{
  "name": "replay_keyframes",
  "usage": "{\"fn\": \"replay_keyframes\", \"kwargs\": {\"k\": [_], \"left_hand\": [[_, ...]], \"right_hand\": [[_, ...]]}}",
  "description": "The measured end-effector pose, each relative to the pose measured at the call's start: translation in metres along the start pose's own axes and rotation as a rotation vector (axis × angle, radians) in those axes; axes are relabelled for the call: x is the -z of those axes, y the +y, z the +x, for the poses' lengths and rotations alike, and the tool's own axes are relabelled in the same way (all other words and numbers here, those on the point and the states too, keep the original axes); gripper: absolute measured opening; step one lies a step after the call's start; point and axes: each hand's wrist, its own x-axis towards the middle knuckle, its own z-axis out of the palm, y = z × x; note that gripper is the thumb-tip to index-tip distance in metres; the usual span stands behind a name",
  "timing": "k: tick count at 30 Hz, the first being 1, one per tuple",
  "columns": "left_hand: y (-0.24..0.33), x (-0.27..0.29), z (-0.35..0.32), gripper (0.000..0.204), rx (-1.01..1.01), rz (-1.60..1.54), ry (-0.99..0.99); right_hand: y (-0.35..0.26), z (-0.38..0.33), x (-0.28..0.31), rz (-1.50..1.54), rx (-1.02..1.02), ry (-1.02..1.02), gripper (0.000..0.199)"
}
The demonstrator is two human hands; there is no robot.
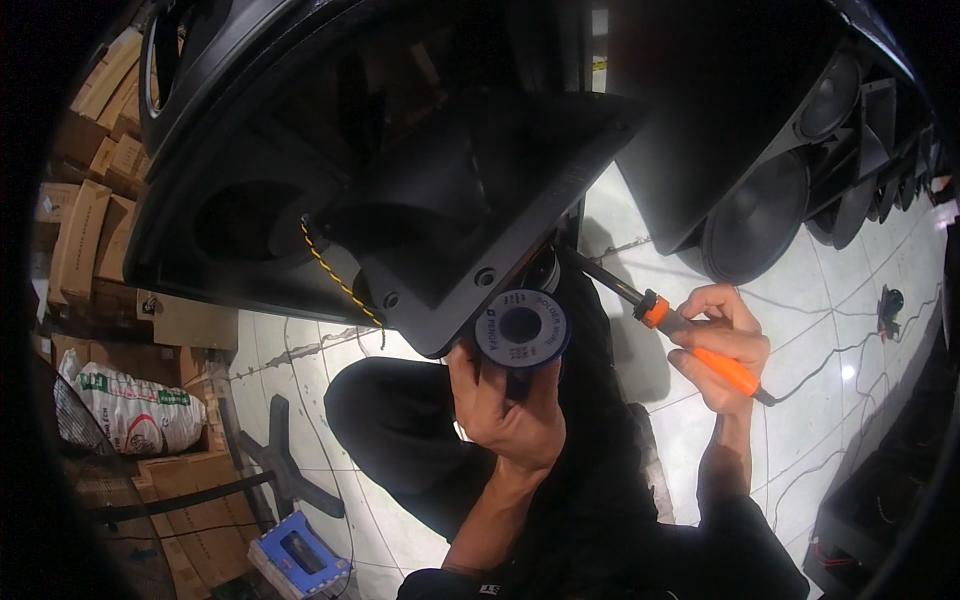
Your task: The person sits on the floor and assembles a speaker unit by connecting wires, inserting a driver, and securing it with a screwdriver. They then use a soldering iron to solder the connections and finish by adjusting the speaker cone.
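Close to the camera is a wire spool with a blue rim and a pale printed face, and the left grip is closed on it from below, the fingers spread around its lower part. The right grip (it is also a bare hand) is closed around the orange handle of a soldering iron, whose dark shaft points up and to the left. Its tip reaches near the back side of a black horn, but it is too dark there to tell whether it touches anything.

The horn lies tilted, just above the spool, with screw holes visible along its frame. At its left side hangs a twisted yellow-and-black wire, before a large black cabinet. Below is one bent leg in dark cloth, over a floor of white tiles. To the right, a thin cable runs from the iron across the tiles, and farther up stand black speakers in a row. At the far left are cardboard boxes, a white sack, and lower a blue box near a black stand foot.
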Motion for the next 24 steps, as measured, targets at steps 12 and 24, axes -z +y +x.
{"fn": "replay_keyframes", "kwargs": {"k": [12, 24], "left_hand": [[-0.0002, -0.0001, -0.0029, 0.022, 0.013, -0.028, -0.001], [-0.0058, -0.0003, -0.0037, 0.032, -0.085, -0.018, -0.085]], "right_hand": [[-0.0016, 0.0025, 0.001, -0.025, -0.005, -0.016, 0.028], [-0.0022, 0.0043, 0.0026, -0.032, -0.002, -0.032, 0.03]]}}
